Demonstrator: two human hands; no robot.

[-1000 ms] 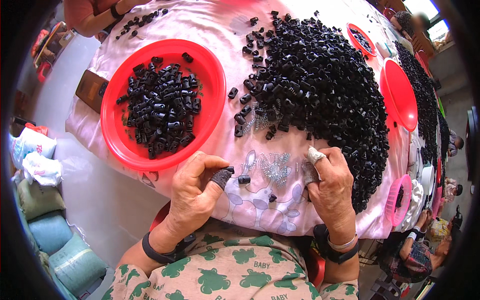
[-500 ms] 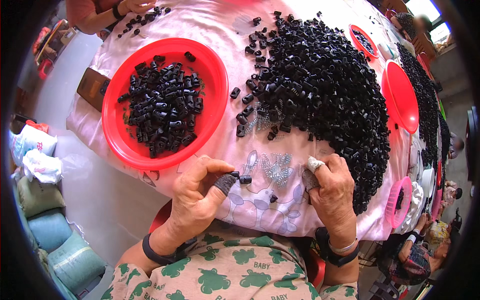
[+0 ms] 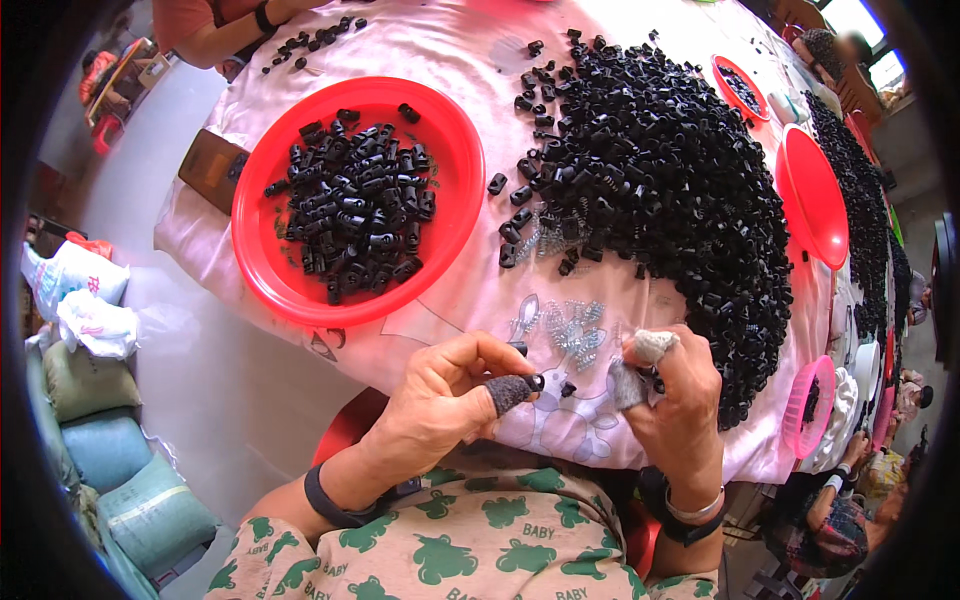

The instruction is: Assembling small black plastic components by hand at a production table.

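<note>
My left hand (image 3: 450, 390) is closed, pinching a small black plastic cord-lock piece (image 3: 537, 382) beyond its grey-wrapped thumb. Another black piece (image 3: 519, 348) shows by the index fingertip. To the right, my right hand (image 3: 680, 400) is curled, with pale wraps on its thumb and index finger; something small and dark between its fingers is partly hidden. Between the hands, thin metal springs (image 3: 576, 335) lie on the pink patterned cloth, with a tiny black part (image 3: 568, 389) just below them. A large heap of black cord-lock parts (image 3: 670, 190) spreads beyond my right hand.
A red basin (image 3: 462, 250) holding black cord-lock pieces stands at left, beside a brown phone-like case (image 3: 210, 170). An empty-looking red bowl (image 3: 815, 200) and a pink basket (image 3: 800, 430) stand at right. Another person's arm (image 3: 225, 40) is at upper left; stuffed sacks (image 3: 155, 510) lie lower left.
My left hand has moved right, turning the black piece's open end into view. My right hand's fingers have drawn up, away from the cloth. The whole view has shifted slightly.
</note>
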